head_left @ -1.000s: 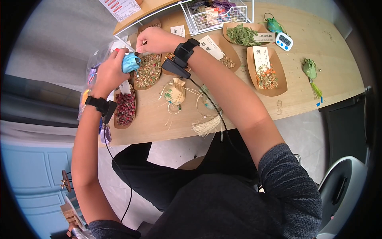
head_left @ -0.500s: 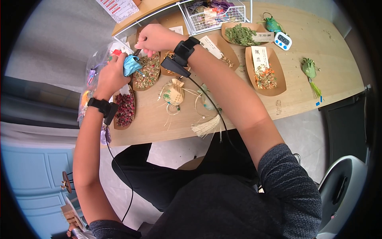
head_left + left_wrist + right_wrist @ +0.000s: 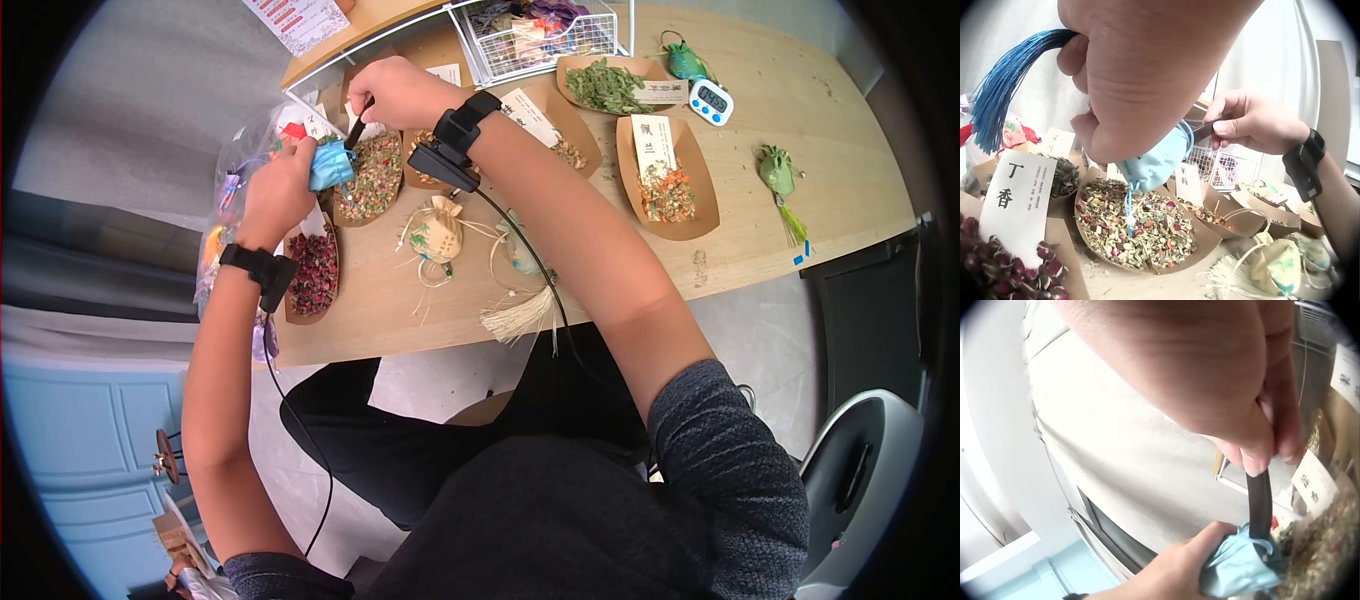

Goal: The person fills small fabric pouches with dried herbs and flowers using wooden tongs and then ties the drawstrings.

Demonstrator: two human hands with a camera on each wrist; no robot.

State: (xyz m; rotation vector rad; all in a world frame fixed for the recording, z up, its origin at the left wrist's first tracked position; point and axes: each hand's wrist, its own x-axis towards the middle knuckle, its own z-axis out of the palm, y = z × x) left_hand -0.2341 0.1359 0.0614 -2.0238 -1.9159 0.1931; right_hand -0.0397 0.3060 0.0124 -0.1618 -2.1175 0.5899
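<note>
My left hand (image 3: 280, 195) grips a light blue drawstring pouch (image 3: 1159, 165) over the trays at the left end of the table. A blue tassel (image 3: 1007, 84) hangs from the pouch on the far side of that hand. My right hand (image 3: 408, 95) pinches the upper end of a dark, flat, narrow tool (image 3: 1260, 503) that slants down to the gathered mouth of the pouch. The lower end of the tool is hidden in the cloth. Under the pouch sits a paper tray of mixed dried herbs (image 3: 1138, 234).
Nearby is a tray of dried rosebuds (image 3: 314, 275) with a card. A cream pouch (image 3: 438, 232) and a cream tassel (image 3: 522, 316) lie nearer the front edge. Further right are leaf tray (image 3: 607, 88), timer (image 3: 711, 103) and green pouch (image 3: 777, 172). A wire basket (image 3: 545, 40) stands behind.
My right hand has shifted slightly up and back, and the dark tool now shows longer and steeper at the pouch mouth. My left hand has stayed nearly in place, still gripping the pouch.
</note>
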